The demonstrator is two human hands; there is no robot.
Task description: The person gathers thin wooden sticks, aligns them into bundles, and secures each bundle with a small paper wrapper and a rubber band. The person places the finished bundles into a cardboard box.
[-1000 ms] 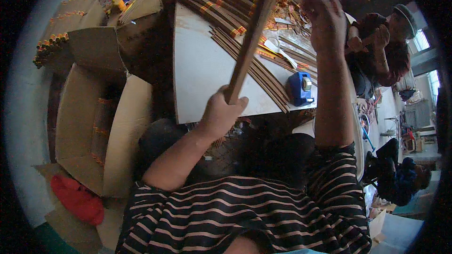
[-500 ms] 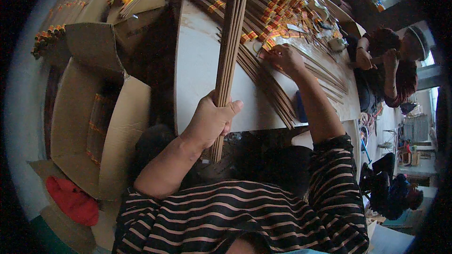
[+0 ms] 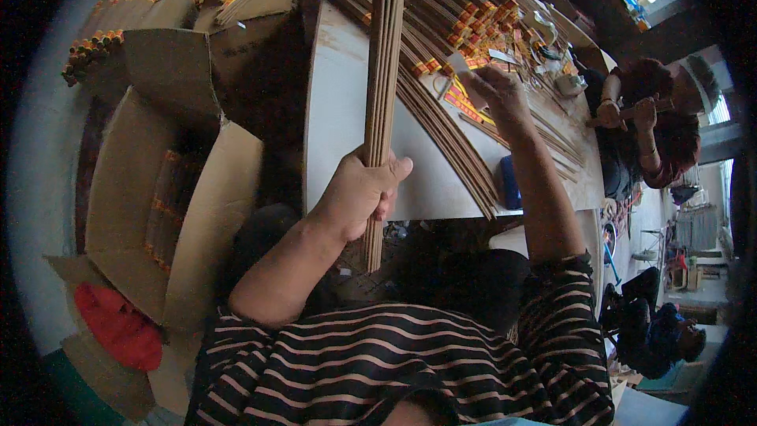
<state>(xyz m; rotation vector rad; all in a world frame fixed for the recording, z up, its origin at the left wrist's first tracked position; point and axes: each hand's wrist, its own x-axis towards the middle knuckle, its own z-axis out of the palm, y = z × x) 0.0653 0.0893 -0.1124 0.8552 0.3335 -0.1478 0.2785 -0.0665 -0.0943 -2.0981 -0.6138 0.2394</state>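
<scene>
My left hand (image 3: 359, 193) is closed round a bundle of brown incense sticks (image 3: 384, 71), held upright above the table's near edge. Over the table, my right hand (image 3: 501, 95) pinches a small pale slip (image 3: 458, 63), probably paper; its fingertips are partly hidden. Just beneath that hand lie red and yellow paper strips (image 3: 457, 98). Between my hands a loose row of brown sticks (image 3: 449, 142) slants across the white tabletop (image 3: 335, 110). Farther back are piled bundles of sticks (image 3: 441, 0) with red and yellow bands.
An open cardboard box (image 3: 213, 213) on the left contains banded bundles. More bundles (image 3: 134, 12) are stacked beyond it, and a red cloth (image 3: 118, 327) lies near it. A blue object (image 3: 511, 181) stands by my right forearm. Another person (image 3: 654, 118) works at the right.
My right hand has lifted slightly and moved right, now showing a pale slip at its fingers. The left hand still grips its bundle, now a bit more upright.
</scene>
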